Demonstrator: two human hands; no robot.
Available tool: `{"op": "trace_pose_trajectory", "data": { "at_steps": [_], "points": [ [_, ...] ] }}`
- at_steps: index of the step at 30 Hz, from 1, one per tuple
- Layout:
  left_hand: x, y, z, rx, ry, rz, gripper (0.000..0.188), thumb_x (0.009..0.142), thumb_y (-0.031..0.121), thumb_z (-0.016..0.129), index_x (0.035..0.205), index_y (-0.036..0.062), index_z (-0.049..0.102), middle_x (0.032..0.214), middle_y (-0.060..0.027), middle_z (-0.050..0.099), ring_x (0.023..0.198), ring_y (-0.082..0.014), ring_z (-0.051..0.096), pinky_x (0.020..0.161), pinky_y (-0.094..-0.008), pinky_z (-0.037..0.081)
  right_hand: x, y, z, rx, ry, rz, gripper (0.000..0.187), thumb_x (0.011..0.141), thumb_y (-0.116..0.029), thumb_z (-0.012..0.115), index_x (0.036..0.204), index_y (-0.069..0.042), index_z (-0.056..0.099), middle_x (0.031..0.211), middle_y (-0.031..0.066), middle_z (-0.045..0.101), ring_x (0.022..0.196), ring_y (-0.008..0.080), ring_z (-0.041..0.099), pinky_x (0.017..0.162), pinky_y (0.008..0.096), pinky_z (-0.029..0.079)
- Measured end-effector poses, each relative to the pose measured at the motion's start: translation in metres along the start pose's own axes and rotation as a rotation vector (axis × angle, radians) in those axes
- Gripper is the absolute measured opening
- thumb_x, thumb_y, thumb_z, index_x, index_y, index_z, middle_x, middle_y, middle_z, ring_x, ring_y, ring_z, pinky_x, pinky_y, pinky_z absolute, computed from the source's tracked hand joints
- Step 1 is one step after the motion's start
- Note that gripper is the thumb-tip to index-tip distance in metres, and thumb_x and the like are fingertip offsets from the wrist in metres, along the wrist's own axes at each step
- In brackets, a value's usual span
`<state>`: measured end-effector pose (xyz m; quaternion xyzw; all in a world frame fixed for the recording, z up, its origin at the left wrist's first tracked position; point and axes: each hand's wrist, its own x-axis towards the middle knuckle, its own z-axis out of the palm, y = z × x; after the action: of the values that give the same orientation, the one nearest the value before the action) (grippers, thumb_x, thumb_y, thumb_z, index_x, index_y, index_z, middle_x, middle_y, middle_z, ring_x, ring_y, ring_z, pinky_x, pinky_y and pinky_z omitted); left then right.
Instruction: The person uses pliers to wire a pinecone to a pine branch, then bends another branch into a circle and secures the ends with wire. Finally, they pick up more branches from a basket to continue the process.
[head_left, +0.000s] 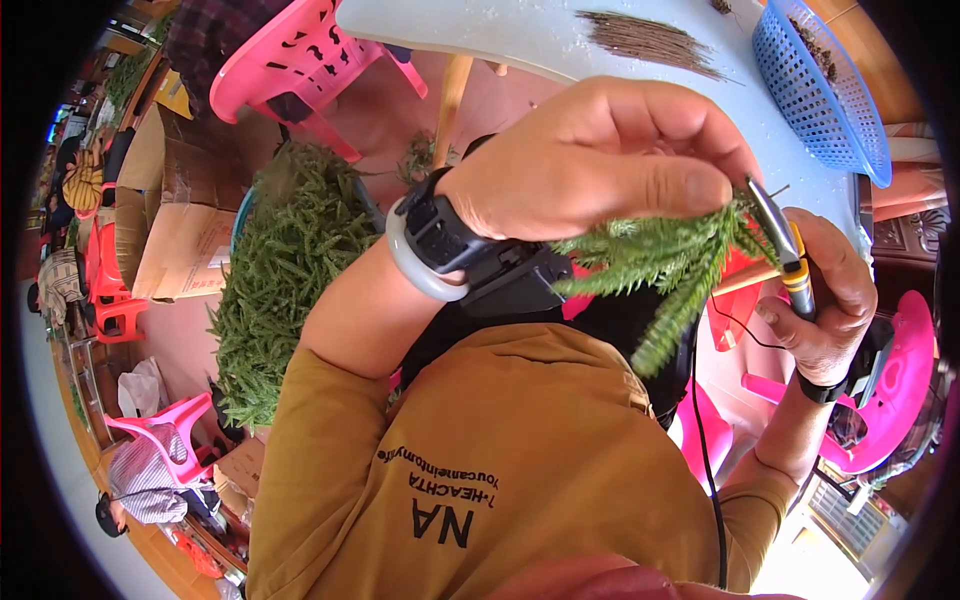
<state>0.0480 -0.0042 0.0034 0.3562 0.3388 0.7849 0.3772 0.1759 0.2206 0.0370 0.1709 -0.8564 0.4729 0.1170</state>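
Note:
My left hand (610, 150) is closed on a green artificial pine sprig (665, 255), whose needled branches hang down below my fingers. A dark watch and a pale bangle circle that wrist. In my right hand (835, 290) is a pair of pliers (795, 270) with yellow and grey handles. The metal jaws are up against the stem end of the sprig, beside my left fingertips. Whether they grip the stem or a wire there, I cannot tell. A thin dark wire end sticks out past the jaws.
Beyond my hands stands a pale table (480, 25) with a bundle of thin brown stems (650, 42) and a blue basket (825, 115) with brown pieces inside. Left of me, green sprigs (285, 270) overfill a tub near a cardboard box (190, 235) and pink chair (285, 65). Another person (150, 475) sits farther left.

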Motion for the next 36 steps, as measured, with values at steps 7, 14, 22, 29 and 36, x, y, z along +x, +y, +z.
{"op": "trace_pose_trajectory", "data": {
  "at_steps": [7,14,22,29,36],
  "points": [
    [-0.002,0.007,-0.006,0.203,-0.055,0.033,0.023,0.085,0.013,0.063,0.100,-0.0021,0.057,0.091,-0.0034,0.061,0.081,-0.0074,0.056,0.071,-0.0245,0.046,-0.008,-0.001,0.006,0.027,0.082,0.090,0.059,0.058,0.002,0.078,0.113,0.007,0.057,0.106,0.0129,0.060,0.096,0.0181,0.057,0.086,0.0284,0.044],
    [0.005,-0.004,0.001,1.132,0.215,0.489,0.023,0.071,0.010,0.071,0.086,0.0018,0.056,0.080,-0.0084,0.058,0.064,-0.0209,0.057,0.056,-0.0295,0.044,-0.012,0.001,0.024,0.148,0.221,0.318,0.057,0.062,0.007,0.074,0.116,0.006,0.055,0.106,0.0088,0.060,0.096,0.0127,0.055,0.086,0.0246,0.043],
    [0.003,-0.010,0.010,1.538,0.439,0.683,0.020,0.066,0.004,0.069,0.080,0.0029,0.056,0.068,-0.0069,0.053,0.058,-0.0233,0.052,0.052,-0.0326,0.040,-0.006,-0.013,0.030,0.139,0.259,0.452,0.055,0.063,0.009,0.072,0.116,0.005,0.055,0.105,0.0068,0.059,0.094,0.0111,0.055,0.084,0.0236,0.043],
    [-0.001,-0.002,0.009,1.169,0.338,0.564,0.017,0.070,0.004,0.071,0.082,-0.0001,0.060,0.070,-0.0034,0.056,0.058,-0.0108,0.048,0.054,-0.0241,0.036,-0.005,-0.014,0.027,0.051,0.215,0.338,0.055,0.062,0.007,0.072,0.115,0.005,0.056,0.104,0.0073,0.058,0.096,0.0120,0.055,0.085,0.0250,0.043],
    [-0.003,-0.001,0.015,0.858,0.323,0.476,0.014,0.072,0.001,0.069,0.084,-0.0017,0.061,0.071,-0.0006,0.055,0.061,-0.0065,0.046,0.055,-0.0213,0.034,-0.016,-0.005,0.021,0.125,0.183,0.235,0.060,0.057,0.006,0.072,0.114,0.006,0.056,0.108,0.0109,0.058,0.101,0.0169,0.055,0.087,0.0278,0.042]
  ]
}}
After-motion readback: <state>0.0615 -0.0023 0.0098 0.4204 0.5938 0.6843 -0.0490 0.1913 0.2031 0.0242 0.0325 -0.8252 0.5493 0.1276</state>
